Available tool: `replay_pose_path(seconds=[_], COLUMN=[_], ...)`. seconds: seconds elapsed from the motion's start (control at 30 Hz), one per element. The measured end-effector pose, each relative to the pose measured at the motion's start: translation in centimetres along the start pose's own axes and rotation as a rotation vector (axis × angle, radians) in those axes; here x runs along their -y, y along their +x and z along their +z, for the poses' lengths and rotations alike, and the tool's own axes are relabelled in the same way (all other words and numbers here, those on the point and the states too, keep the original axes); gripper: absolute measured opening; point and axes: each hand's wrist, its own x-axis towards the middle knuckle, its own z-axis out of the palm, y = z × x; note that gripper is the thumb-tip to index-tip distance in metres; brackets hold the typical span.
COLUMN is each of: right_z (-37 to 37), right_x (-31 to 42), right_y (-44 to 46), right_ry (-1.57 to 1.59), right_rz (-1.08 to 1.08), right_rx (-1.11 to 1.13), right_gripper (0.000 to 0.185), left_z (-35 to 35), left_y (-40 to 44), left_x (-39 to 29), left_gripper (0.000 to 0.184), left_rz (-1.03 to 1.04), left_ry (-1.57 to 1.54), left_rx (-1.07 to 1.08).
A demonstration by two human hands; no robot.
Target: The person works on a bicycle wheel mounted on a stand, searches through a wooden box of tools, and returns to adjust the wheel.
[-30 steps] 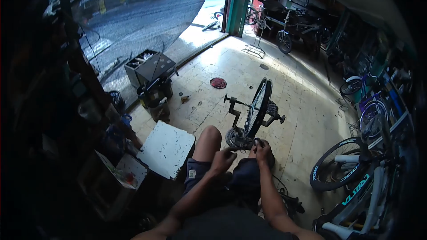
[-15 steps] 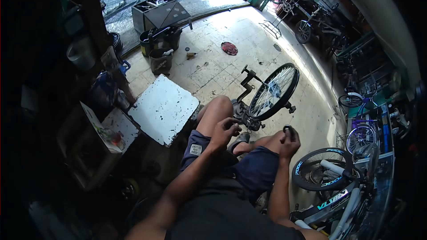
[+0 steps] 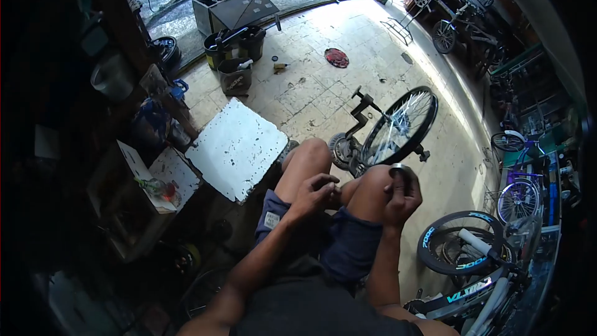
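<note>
Right hand [image 3: 403, 198] was gripping a small ring-shaped piece [image 3: 400, 167] in its fingertips, lifted in front of the right knee [image 3: 373, 179]. A second earlier both hands sat right by the foot of the stand [image 3: 359, 118] in view; by now the right had come away with the piece and there was a clear gap between the hands. Head view tipped down too, so part of the shift was camera. Left hand [image 3: 316, 193] hung near the left knee [image 3: 315, 149], fingers curled; couldn't tell if it held anything small. Wheel [image 3: 403, 127] was still standing tilted in the stand on the floor [image 3: 298, 109], just beyond the knees, neither hand on it. My read: handling had moved off the wheel and stand onto the loose piece. Couldn't make out what the piece was.
</note>
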Motion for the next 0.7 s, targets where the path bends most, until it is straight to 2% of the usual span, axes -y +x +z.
replay_pose_path(seconds=[0.07, 0.1, 0.27, 0.4, 0.47, 0.5, 0.57, 0.7], right_z=[2.0, 3.0, 6.7, 13.2, 16.5, 17.6, 19.4, 18.4], right_x=[-1.2, -1.7, -3.8, -7.9, -10.2, -11.1, -12.9, -14.9], right_y=[1.1, 1.6, 4.3, 7.6, 9.4, 10.2, 12.9, 15.9], right_ry=[0.045, 0.062, 0.146, 0.341, 0.35, 0.336, 0.307, 0.174], right_rz=[-0.012, 0.002, 0.216, 0.379, 0.46, 0.522, 0.615, 0.74], right_rx=[0.144, 0.142, 0.181, 0.259, 0.286, 0.295, 0.317, 0.358], right_gripper=[0.019, 0.019, 0.018, 0.019, 0.019, 0.019, 0.019, 0.02], left_z=[-0.3, -0.6, 0.1, 1.6, 2.5, 2.5, 1.7, 1.9], left_y=[0.2, 0.6, 2.2, 7.8, 11.3, 12.6, 15.9, 20.4], left_x=[-1.9, -3.1, -8.8, -11.4, -9.9, -7.9, -3.6, -3.8], left_gripper=[0.021, 0.021, 0.023, 0.024, 0.024, 0.024, 0.021, 0.02], left_rz=[-0.058, -0.064, 0.013, -0.119, -0.002, -0.032, 0.312, 0.078], left_ry=[-0.101, -0.083, 0.208, 0.554, 0.671, 0.685, 0.909, 0.956], left_rx=[-0.02, -0.033, -0.266, -0.533, -0.625, -0.634, -0.631, -0.597])
